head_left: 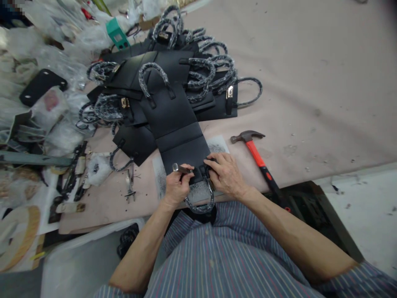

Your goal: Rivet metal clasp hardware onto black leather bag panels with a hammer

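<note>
A long black leather bag panel (173,120) lies flat on the table, its near end on a speckled grey pad (217,145). My left hand (176,187) is closed round a short metal punch-like tool (181,168) held against the panel's near edge. My right hand (226,174) is curled and presses on the panel where a plastic-wrapped handle (201,205) loops off the table edge toward me.
A red-handled hammer (257,155) lies right of my right hand. More black panels with wrapped handles (214,70) are piled behind. Small tools (130,186), plastic bags (52,111) and a green box (117,33) clutter the left. The pink table surface (310,82) stretches right.
</note>
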### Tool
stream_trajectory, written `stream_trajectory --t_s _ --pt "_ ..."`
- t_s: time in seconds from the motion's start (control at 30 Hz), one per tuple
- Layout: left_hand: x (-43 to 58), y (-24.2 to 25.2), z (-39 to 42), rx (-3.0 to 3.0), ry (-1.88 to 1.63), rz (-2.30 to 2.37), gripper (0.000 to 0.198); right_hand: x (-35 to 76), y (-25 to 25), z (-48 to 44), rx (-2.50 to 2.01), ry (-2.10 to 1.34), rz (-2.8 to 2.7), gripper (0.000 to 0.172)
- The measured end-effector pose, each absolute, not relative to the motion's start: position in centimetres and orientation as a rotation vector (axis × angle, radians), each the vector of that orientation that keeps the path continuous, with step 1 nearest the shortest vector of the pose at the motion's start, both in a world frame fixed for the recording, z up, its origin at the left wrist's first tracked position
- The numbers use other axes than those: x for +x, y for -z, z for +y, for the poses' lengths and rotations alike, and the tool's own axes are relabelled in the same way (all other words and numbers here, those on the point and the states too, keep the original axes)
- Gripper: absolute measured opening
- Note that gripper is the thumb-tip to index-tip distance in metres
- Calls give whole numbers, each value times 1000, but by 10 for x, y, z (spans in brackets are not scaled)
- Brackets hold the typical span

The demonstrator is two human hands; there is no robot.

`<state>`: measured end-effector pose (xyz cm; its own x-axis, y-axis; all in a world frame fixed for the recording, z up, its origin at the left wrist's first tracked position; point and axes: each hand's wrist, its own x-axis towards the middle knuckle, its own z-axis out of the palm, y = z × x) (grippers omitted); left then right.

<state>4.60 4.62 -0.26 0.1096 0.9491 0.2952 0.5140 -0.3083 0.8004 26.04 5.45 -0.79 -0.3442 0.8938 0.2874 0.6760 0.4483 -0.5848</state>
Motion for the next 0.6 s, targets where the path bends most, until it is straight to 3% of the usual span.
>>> stream_trajectory --t_s 0.13,0.23,0.33,0.43,0.5,0.6 --pt "44 2 47 1835 -1095 1433 12 288 5 54 -1335 -432 -1901 34" --pt "44 0 48 1842 -1089 1420 12 329 1 46 -1671 -212 -1837 35" --pt "45 0 48 1889 -1093 1395 13 365 0 32 -2057 -214 -1899 37" --pt "45 2 47 1923 -1087 1380 13 377 -2 23 -2245 -483 -1794 23" --pt "45 3 46 1931 -1090 1374 12 373 -8 23 -2214 -906 -1449 12" --pt "44 4 46 1938 -1089 1377 12 358 -29 29 -1919 -1532 -973 13"
